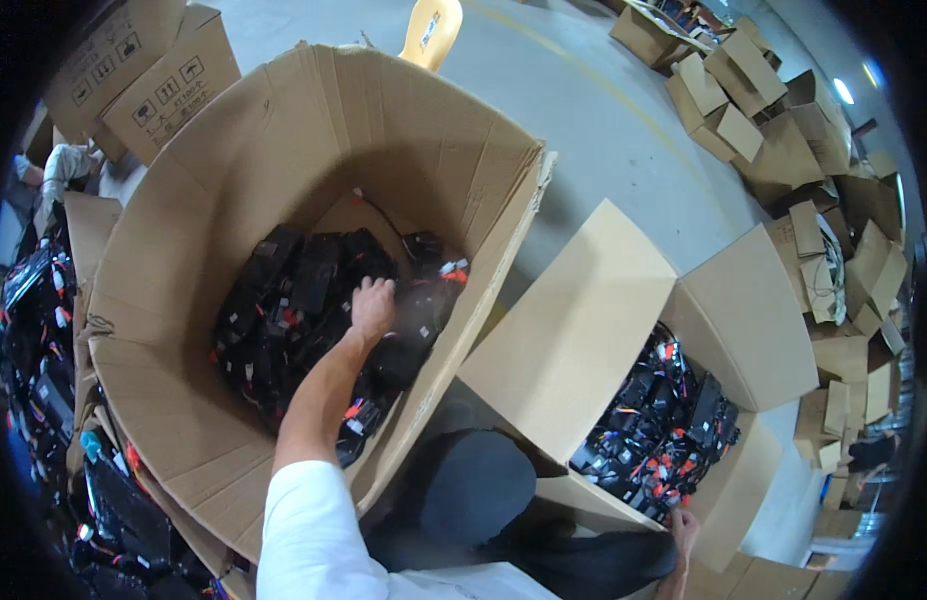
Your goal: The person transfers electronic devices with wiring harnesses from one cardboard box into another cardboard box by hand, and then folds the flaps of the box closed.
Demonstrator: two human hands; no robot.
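Note:
My left hand (374,306) reaches deep into a large, tall cardboard box (219,190). Its fingers are curled down among a heap of black plastic-cased units (319,275) with wires and small red and white plugs; what they grip is hidden. Lower right, my right hand (683,528) is at the near edge of a smaller open carton (729,330). Its fingers are bent at the rim, beside similar black units (649,425) with red connectors and coloured wires that fill this carton. Whatever those fingers hold cannot be made out.
More black wired units (49,390) are piled along the left edge. Printed cartons (169,90) stand upper left, near another person's arm (66,165). A yellow chair (431,35) is behind the big box. Opened cartons (754,75) pile up along the right, across the grey floor (604,130).

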